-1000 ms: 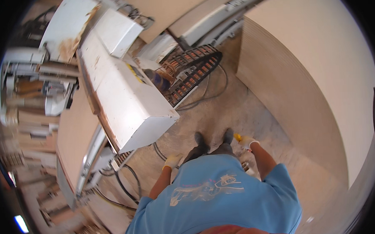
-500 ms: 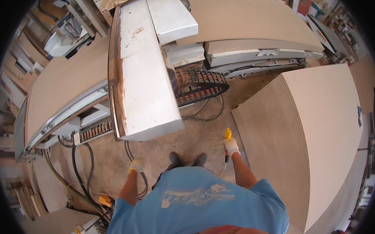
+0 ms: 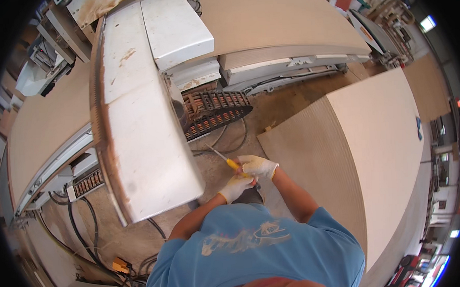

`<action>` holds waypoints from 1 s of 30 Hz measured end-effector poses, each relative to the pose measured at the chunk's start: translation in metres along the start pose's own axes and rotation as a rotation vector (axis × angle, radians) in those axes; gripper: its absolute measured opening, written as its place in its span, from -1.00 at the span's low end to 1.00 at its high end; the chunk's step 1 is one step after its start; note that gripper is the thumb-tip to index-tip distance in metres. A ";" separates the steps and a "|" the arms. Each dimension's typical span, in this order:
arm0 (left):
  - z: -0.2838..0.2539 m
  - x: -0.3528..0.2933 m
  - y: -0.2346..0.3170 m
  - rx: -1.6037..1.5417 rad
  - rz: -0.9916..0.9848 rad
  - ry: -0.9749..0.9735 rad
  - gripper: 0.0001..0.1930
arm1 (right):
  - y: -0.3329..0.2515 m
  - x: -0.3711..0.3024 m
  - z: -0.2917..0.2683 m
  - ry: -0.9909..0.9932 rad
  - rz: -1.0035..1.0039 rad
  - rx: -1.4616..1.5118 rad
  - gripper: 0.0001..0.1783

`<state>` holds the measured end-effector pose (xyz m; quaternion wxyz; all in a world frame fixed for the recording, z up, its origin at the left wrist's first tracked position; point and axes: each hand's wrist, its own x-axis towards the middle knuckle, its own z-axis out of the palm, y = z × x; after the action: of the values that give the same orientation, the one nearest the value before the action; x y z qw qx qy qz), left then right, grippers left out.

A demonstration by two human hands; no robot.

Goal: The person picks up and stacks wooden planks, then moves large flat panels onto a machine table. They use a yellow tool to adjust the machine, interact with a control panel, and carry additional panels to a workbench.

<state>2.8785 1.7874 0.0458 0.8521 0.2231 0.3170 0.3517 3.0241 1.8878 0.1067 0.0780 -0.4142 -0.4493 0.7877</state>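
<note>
In front of my body both gloved hands come together on a yellow air blow gun (image 3: 233, 164). Its thin metal nozzle points up and to the left, toward the white machine beam. My right hand (image 3: 260, 166), in a white glove, is closed on the gun's body from the right. Just below it, my left hand (image 3: 236, 189) is closed round the gun's lower end, where a bit of red shows. The fingers of both hands overlap and partly hide the gun.
A long white machine beam (image 3: 148, 142) reaches close to my left arm. Behind it lies a large brown board (image 3: 281, 23) on the machine bed. A tall stack of boards (image 3: 379, 152) stands at my right. A black cable chain (image 3: 218, 110) and loose hoses (image 3: 79, 227) lie low down.
My hands were apart, the right one holding the gun upright near the board stack. Now they meet at the gun, its nozzle tipped left. The view has shifted, bringing the beam nearer.
</note>
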 end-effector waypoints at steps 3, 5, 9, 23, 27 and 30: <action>0.001 0.045 -0.022 -0.253 0.148 0.170 -0.77 | -0.047 0.044 -0.090 -0.081 -0.026 -0.237 -0.60; -0.004 0.085 -0.029 -0.458 0.312 0.213 -0.77 | -0.093 0.090 -0.153 0.381 -0.323 -1.052 -0.70; -0.006 0.101 -0.066 -0.593 0.095 0.520 -0.74 | -0.193 0.207 -0.262 0.638 -0.375 -0.997 -0.30; -0.018 0.118 -0.153 -0.437 -0.112 0.686 -0.78 | -0.191 0.384 -0.372 0.987 -0.738 -1.271 -0.09; -0.035 0.138 -0.186 -1.092 -0.125 0.589 -0.67 | -0.160 0.394 -0.381 0.940 -0.756 -1.317 -0.17; -0.040 0.152 -0.204 -1.102 -0.152 0.569 -0.62 | -0.148 0.410 -0.397 0.963 -0.826 -1.348 -0.16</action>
<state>3.0275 1.7729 -0.1631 0.7468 -0.3751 0.3185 0.4474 3.0102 2.4327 -0.1182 0.2734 -0.4618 -0.8437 0.0123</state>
